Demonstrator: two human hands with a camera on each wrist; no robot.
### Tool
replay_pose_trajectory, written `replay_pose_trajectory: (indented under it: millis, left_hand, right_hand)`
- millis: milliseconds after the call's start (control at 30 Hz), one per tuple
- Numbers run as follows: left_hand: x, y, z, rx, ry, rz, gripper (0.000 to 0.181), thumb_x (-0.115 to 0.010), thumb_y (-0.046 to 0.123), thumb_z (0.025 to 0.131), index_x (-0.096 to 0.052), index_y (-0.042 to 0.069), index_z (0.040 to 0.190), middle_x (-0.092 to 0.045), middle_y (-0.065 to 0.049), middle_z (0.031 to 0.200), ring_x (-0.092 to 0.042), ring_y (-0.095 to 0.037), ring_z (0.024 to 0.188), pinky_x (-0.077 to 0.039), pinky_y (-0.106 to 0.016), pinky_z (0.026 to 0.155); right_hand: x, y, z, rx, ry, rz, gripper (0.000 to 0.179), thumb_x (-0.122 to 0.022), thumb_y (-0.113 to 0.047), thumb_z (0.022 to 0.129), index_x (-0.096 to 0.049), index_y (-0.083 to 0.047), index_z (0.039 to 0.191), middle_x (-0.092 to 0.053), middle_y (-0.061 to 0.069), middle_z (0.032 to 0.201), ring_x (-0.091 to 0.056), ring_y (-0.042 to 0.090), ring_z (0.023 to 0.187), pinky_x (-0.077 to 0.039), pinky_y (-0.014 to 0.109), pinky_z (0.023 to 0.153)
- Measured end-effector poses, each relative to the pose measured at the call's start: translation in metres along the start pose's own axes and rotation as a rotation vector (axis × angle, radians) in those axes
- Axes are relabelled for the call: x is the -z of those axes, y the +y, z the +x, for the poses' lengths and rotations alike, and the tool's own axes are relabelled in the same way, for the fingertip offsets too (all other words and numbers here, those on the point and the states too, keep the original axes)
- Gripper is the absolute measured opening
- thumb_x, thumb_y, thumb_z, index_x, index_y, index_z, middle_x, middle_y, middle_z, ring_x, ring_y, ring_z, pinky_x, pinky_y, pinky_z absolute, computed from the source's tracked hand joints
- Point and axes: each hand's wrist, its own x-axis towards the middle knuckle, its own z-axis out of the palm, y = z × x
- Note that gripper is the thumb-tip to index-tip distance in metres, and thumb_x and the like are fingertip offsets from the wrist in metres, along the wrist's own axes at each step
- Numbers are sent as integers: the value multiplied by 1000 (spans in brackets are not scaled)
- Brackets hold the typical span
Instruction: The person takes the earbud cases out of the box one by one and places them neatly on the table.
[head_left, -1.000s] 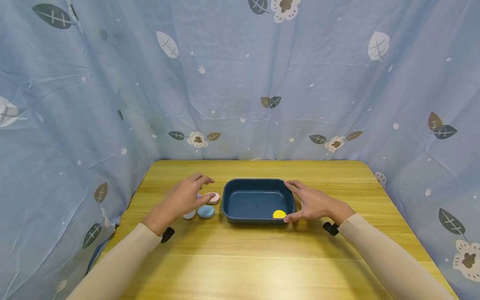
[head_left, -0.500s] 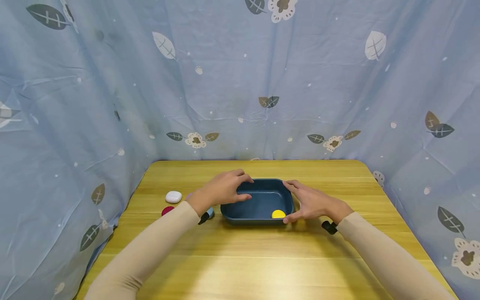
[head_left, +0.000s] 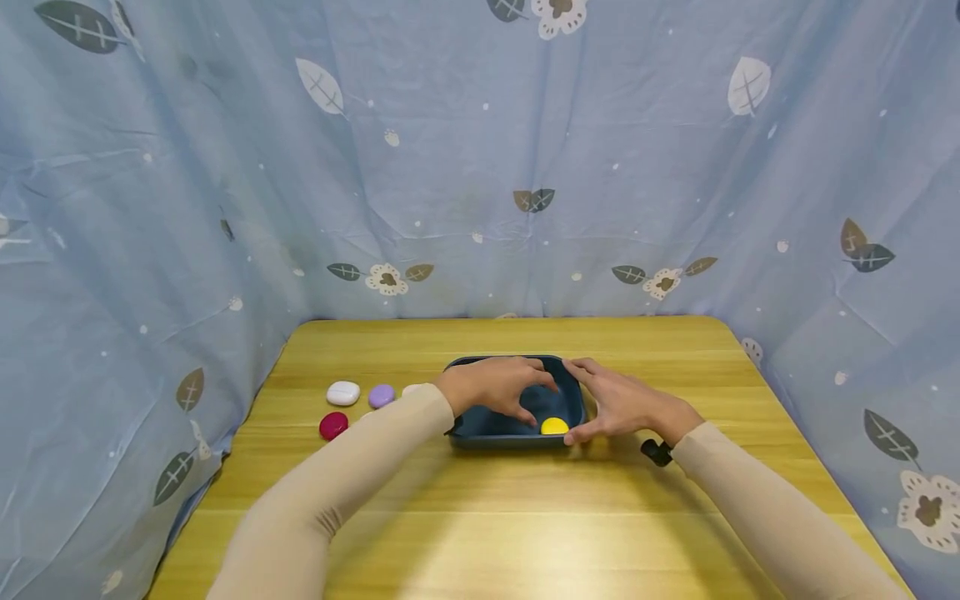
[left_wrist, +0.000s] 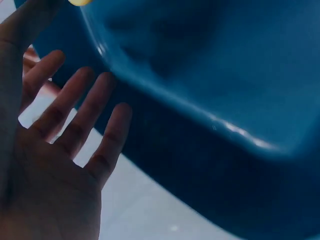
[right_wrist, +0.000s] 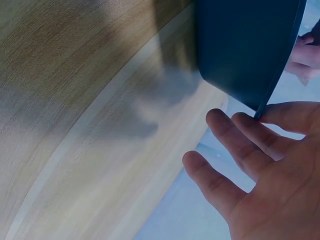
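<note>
A deep dark-blue rectangular dish stands on the wooden table. Inside, at its front right corner, lies a small rounded yellow piece; a sliver of this yellow piece shows at the top of the left wrist view. My left hand hovers over the dish, palm down, thumb and fingers apart with nothing between them, left of the yellow piece. My right hand grips the dish's right end, thumb at the front corner and a finger at the back corner. In the right wrist view, the other fingers extend loosely past the rim.
Left of the dish lie a white piece, a purple piece and a dark red piece. A pale piece is partly covered by the left sleeve. A patterned blue curtain surrounds the table.
My left hand has moved right, from above the small pieces at the left to over the dish, uncovering the white, purple and red pieces. The right hand stays at the dish's right end.
</note>
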Motion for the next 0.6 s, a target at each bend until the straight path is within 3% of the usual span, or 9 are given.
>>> replay_pose_trajectory:
  millis: [167,300,600]
  left_hand:
    - [-6,3,15,-85,-58,-16,65,-90,40,106,-67,21,164,-68,2,166,-67,-18,152,-54,-37,131]
    - [-8,6,23,-137,-83,-64,58,-91,28,106,-71,21,160,-75,5,159,-72,-13,144,-57,-30,125]
    - [-7,12,33,-172,-106,-55,44,-89,23,106,-79,23,149,-82,7,141,-77,-8,118,-62,-21,106]
  right_hand:
    - [1,-1,1,5,-3,2,143,-83,-90,87,-21,-9,187,-32,21,189,-65,46,151,-63,65,112]
    - [0,1,2,4,-3,-3,142,-83,-90,88,-20,-9,188,-32,21,189,-65,45,151,-63,63,111]
    - [0,4,1,-1,0,8,143,-82,-91,87,-20,-9,187,-32,22,189,-64,46,153,-62,65,113]
